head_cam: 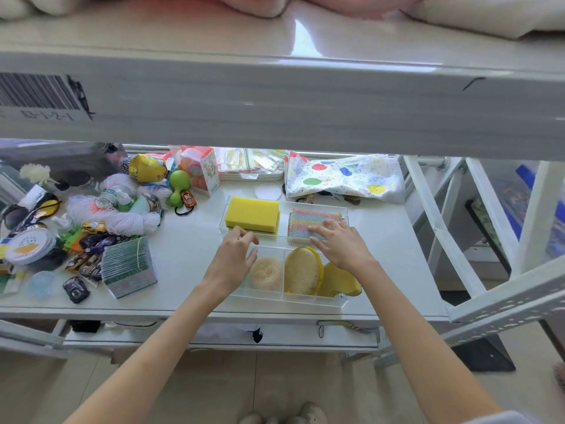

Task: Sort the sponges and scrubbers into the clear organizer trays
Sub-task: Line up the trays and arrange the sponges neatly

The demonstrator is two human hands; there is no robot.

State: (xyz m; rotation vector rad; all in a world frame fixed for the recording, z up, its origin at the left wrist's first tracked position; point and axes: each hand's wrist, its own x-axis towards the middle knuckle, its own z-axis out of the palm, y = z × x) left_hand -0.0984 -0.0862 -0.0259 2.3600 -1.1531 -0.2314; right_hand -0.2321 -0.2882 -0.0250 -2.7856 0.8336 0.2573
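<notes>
Two trays were set mid-shelf (189, 270), one behind the other. Rear tray (344, 209): block sponge (252, 214) in L compartment, mesh cloth (305, 220) in R. Front tray (275, 296): round loofah (266, 273) at L, oval scrubber (302, 270) at center, curved sponge (337, 280) at R. Toys & yarn (122, 215) were piled at far L; a printed bag (345, 175) was laid behind the trays at R.

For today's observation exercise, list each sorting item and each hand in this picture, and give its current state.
Yellow block sponge: lying in the far tray, left side.
Pastel mesh cloth: in the far tray, under the right hand.
Loofah scrubber: in the near tray.
Oval mesh scrubber: leaning in the near tray.
Yellow shaped sponge: near tray, right end.
Left hand: empty, at the trays' left edge.
</notes>
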